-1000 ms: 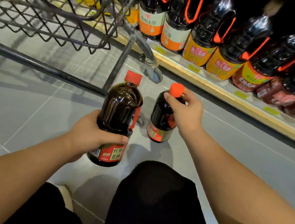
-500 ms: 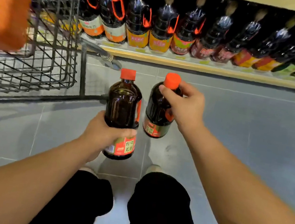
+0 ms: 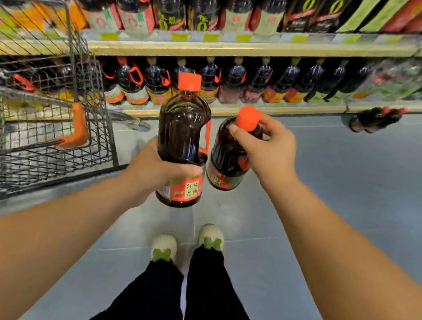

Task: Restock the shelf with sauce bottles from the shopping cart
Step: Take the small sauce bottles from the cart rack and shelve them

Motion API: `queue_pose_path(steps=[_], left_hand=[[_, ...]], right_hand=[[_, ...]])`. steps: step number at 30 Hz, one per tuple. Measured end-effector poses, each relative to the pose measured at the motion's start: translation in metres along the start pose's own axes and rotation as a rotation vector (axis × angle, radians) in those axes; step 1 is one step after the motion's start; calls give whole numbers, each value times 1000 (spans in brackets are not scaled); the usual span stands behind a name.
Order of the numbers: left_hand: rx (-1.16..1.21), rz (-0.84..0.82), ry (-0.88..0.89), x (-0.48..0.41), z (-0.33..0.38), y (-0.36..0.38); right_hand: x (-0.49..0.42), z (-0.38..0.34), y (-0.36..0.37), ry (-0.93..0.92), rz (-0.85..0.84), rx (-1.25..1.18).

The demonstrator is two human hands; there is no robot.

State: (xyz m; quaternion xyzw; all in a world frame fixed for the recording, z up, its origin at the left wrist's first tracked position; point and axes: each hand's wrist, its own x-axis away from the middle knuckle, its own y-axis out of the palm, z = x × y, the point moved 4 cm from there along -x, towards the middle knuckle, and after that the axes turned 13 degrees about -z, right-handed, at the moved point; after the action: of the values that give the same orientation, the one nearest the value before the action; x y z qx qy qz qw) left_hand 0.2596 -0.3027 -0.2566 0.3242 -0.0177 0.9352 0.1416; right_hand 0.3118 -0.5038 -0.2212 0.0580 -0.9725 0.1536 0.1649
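Observation:
I hold two dark sauce bottles with orange caps in front of me, above the floor. My left hand (image 3: 159, 169) grips the larger sauce bottle (image 3: 182, 130) around its lower body, upright. My right hand (image 3: 265, 148) holds the smaller sauce bottle (image 3: 227, 162) by its neck and shoulder, just right of the first; the two bottles almost touch. The wire shopping cart (image 3: 42, 126) stands to my left. Ahead, the shelf (image 3: 223, 47) carries rows of dark bottles on two levels.
Grey tiled floor (image 3: 365, 199) stretches between me and the shelf. My two feet in light shoes (image 3: 187, 245) stand below the bottles. A few dark bottles (image 3: 373, 117) lie at the shelf's bottom edge on the right. The cart's orange handle part (image 3: 77, 126) faces me.
The view has risen and tilted up: a second shelf level now shows and my legs look straight. Both bottles have come up with my hands, still held the same way.

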Motion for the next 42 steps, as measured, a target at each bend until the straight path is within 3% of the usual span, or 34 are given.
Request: queue_pose_path(steps=[10, 18, 32, 42], left_hand=[[-81, -85, 183, 21, 100, 16], [-159, -139, 231, -9, 163, 44], [-59, -4, 288, -144, 277, 197], [-92, 49, 450, -204, 349, 243]], right_hand=[[49, -76, -65, -68, 146, 17], [34, -99, -137, -75, 244, -41], [-75, -126, -348, -243, 259, 52], [-151, -153, -427, -402, 349, 48]])
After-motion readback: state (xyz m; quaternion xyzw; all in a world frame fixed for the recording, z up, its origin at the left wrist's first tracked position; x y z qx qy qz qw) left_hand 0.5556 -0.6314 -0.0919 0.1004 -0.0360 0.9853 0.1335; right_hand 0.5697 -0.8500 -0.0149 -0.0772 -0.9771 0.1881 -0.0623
